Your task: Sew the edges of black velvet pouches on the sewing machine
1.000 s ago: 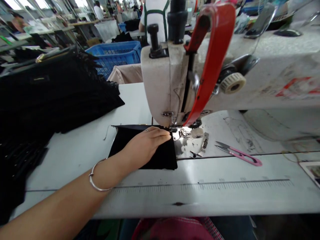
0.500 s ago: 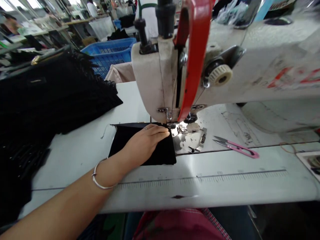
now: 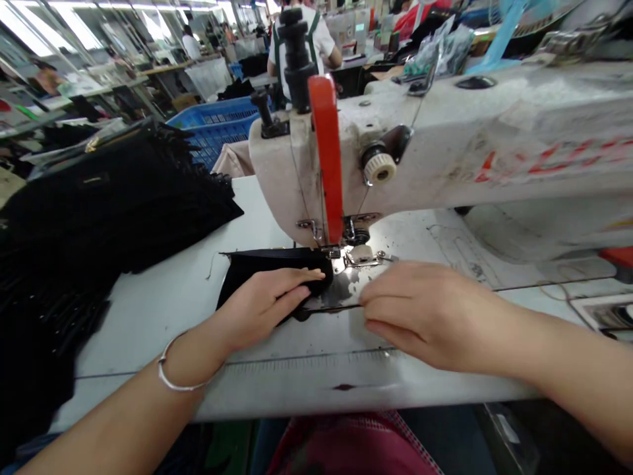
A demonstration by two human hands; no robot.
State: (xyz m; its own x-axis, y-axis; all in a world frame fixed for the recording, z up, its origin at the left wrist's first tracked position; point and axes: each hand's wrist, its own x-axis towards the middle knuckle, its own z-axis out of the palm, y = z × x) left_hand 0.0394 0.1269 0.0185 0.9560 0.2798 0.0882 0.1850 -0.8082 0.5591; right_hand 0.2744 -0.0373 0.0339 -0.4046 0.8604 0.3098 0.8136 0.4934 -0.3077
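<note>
My left hand (image 3: 264, 300) lies flat on a black fabric piece (image 3: 257, 260), its fingers stretched toward the presser foot (image 3: 337, 262) of a white sewing machine (image 3: 281, 171). The piece's back edge reaches the needle area, and its front right corner looks bent under. My right hand (image 3: 420, 307) is over the metal plate (image 3: 341, 290), right of the presser foot, with fingers curled and pressed together. Whatever those fingers hold is hidden. The pink thread snips cannot be seen; the right hand covers that part of the table.
A big stack of black pieces (image 3: 119, 204) fills the table's left side. Behind it stands a blue basket (image 3: 217, 125). A red lever guard (image 3: 326, 158) runs down the machine head. A ruler scale (image 3: 291, 364) marks the front edge. A person in white (image 3: 316, 39) is farther back.
My right hand has come in from the right to the metal plate. My left hand has shifted slightly left and down, and the fabric's front right corner has drawn back. The view has tilted up.
</note>
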